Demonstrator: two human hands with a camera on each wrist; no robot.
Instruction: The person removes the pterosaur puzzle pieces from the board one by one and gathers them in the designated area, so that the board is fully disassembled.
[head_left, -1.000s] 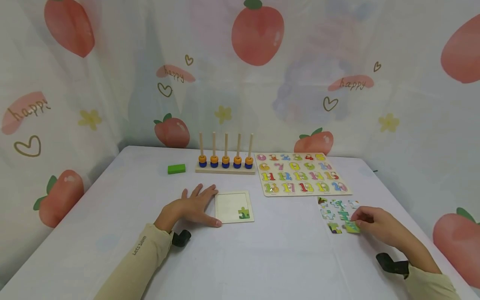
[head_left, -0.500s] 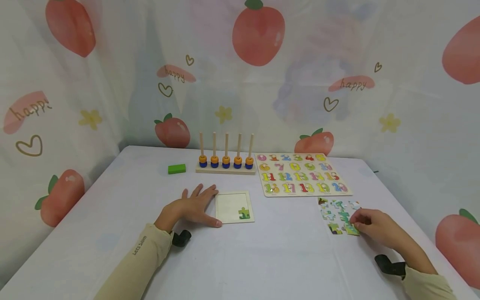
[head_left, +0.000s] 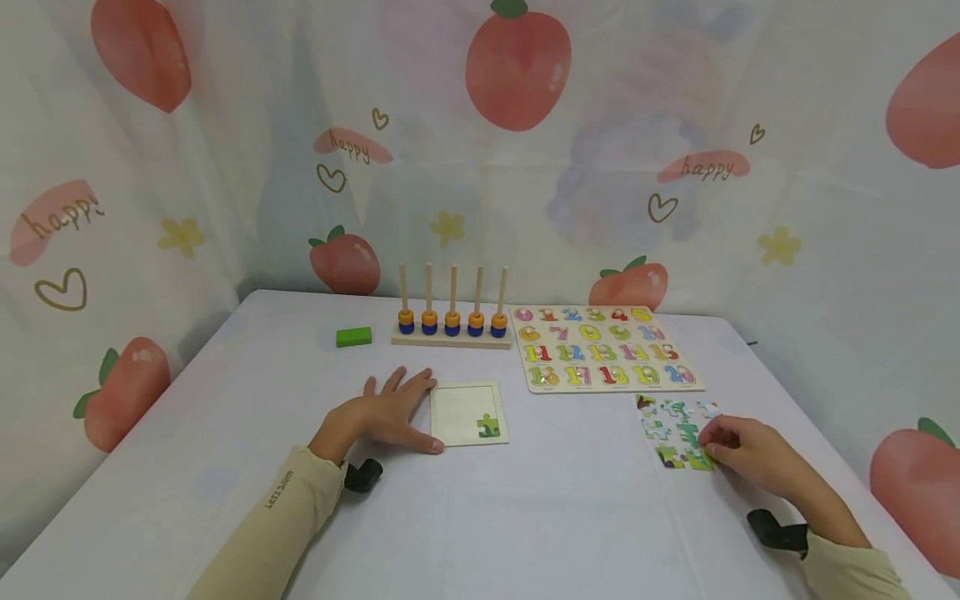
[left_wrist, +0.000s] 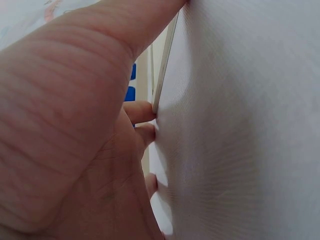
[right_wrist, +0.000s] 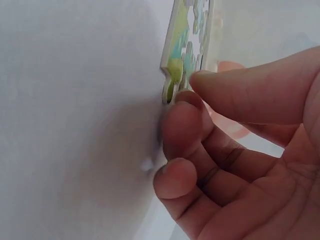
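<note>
My left hand (head_left: pixel 386 414) is spread flat beside a square wooden puzzle tray (head_left: pixel 457 412), thumb and fingertips at its left edge. One green jigsaw piece (head_left: pixel 488 427) lies in the tray's lower right corner. In the left wrist view, fingertips (left_wrist: pixel 142 111) touch the tray's edge (left_wrist: pixel 164 75). My right hand (head_left: pixel 750 450) has curled fingers at the right side of a group of jigsaw pieces (head_left: pixel 672 410). There, thumb and index finger pinch at a green puzzle piece (right_wrist: pixel 172 75), partly hidden by the fingertips. A green piece (head_left: pixel 699 460) lies just below those fingers.
Behind the tray stands a peg counter (head_left: pixel 450 340) with orange and blue beads. A number puzzle board (head_left: pixel 600 350) lies right of it, just behind the jigsaw pieces. A green block (head_left: pixel 353 337) sits at the back left. Patterned cloth (head_left: pixel 517 192) hangs around the table.
My right hand has shifted slightly left and toward me. The green piece by its fingers has turned and moved a little, closer to the neighbouring piece. My left hand stays still.
</note>
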